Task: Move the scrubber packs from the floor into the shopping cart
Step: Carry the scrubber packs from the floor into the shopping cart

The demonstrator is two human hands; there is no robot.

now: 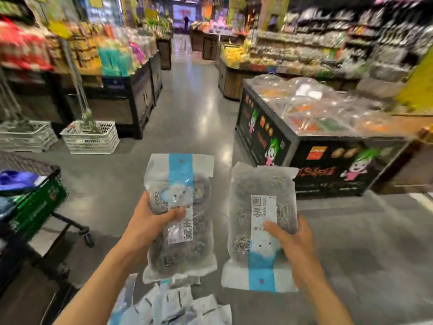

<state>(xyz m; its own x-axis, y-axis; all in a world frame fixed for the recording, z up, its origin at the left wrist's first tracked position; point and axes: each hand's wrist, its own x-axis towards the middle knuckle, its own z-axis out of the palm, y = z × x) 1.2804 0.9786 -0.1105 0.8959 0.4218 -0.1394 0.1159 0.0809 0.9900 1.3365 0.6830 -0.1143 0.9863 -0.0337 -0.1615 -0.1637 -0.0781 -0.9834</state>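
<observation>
Head view: two hands are raised in front of the person over a supermarket aisle floor (192,109), each holding one scrubber pack.

Left hand (150,221): fingers grasp the left scrubber pack (180,216) at its left edge, thumb across the front near the label. The pack is held off the floor, blue header strip at the top, steel-wool scrubbers visible through the clear film.

Right hand (293,240): fingers grasp the right scrubber pack (260,226) at its right edge, thumb on the white label. This pack is inverted, blue header strip at the bottom. The two packs sit side by side, just apart.

Remaining scrubber packs (173,303) lie in a loose pile on the floor at the bottom edge of the view, below and between the forearms.

Shopping cart (35,202): green basket on a dark wheeled frame at the left edge, well apart from both held packs. A blue item (16,179) lies in it.

Surroundings: two white plastic crates (91,137) stand on the floor at left; a black display bin (311,141) with covered goods stands at right.
</observation>
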